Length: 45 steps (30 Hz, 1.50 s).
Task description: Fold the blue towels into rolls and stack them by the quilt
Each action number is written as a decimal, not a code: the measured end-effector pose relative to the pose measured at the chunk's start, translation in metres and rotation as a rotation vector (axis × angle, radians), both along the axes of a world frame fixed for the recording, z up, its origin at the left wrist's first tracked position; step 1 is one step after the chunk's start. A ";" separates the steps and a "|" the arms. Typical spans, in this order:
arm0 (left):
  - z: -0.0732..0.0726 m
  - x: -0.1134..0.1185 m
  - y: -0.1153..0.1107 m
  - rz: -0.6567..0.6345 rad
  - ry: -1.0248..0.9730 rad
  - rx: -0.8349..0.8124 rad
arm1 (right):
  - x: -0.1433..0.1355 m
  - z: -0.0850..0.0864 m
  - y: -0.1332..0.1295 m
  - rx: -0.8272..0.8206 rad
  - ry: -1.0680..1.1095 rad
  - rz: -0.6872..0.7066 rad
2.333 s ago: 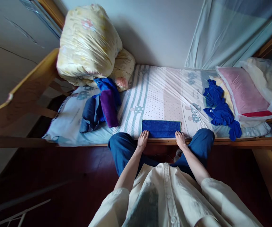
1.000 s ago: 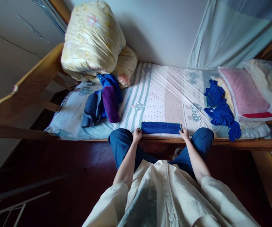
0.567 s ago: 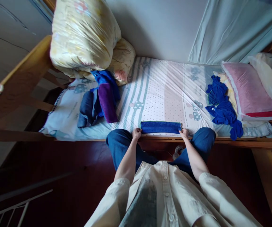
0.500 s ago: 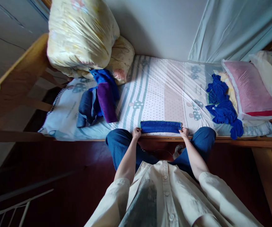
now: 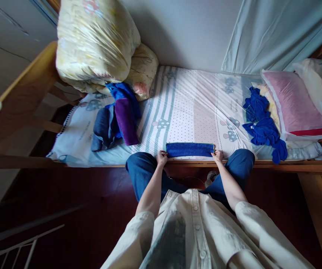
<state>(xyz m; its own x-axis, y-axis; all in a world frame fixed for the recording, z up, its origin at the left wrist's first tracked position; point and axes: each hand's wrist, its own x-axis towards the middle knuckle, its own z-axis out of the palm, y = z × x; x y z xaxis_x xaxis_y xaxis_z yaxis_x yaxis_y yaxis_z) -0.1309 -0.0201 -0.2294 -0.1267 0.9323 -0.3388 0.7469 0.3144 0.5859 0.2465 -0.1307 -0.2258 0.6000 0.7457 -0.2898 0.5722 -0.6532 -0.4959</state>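
Note:
A blue towel, folded into a long narrow strip, lies along the front edge of the bed. My left hand is closed on its left end, and my right hand pinches its lower right corner. To the left rest a purple rolled towel and a dark grey-blue rolled cloth, with a blue cloth partly beneath them. Crumpled blue cloths are heaped on the right side of the bed.
A large pale yellow quilt bundle sits at the back left, on a patterned pillow. A pink cushion in clear wrapping is at the right. A wooden bed rail rises at the left, and a pale curtain hangs behind.
Hardly anything differs. Both hands keep hold of the folded blue towel in the same place; the view has shifted very slightly.

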 end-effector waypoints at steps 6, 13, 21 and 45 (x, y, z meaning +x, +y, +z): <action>0.014 0.001 -0.011 -0.042 0.041 0.104 | -0.014 0.017 -0.007 0.193 -0.223 0.146; 0.014 0.012 -0.021 -0.619 0.115 0.374 | -0.043 0.027 -0.005 0.211 -0.271 0.598; -0.009 0.014 -0.019 -0.772 0.328 0.304 | -0.038 0.017 -0.007 0.038 -0.326 0.678; 0.003 -0.001 -0.024 -0.782 0.224 0.153 | -0.041 0.061 -0.003 -0.201 -0.208 0.655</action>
<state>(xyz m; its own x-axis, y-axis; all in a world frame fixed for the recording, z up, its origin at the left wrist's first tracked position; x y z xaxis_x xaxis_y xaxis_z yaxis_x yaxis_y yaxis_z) -0.1320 -0.0443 -0.2263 0.5283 0.8131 -0.2447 0.8210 -0.4156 0.3915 0.2056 -0.1339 -0.1651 0.1049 0.9157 -0.3880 0.9479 -0.2102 -0.2396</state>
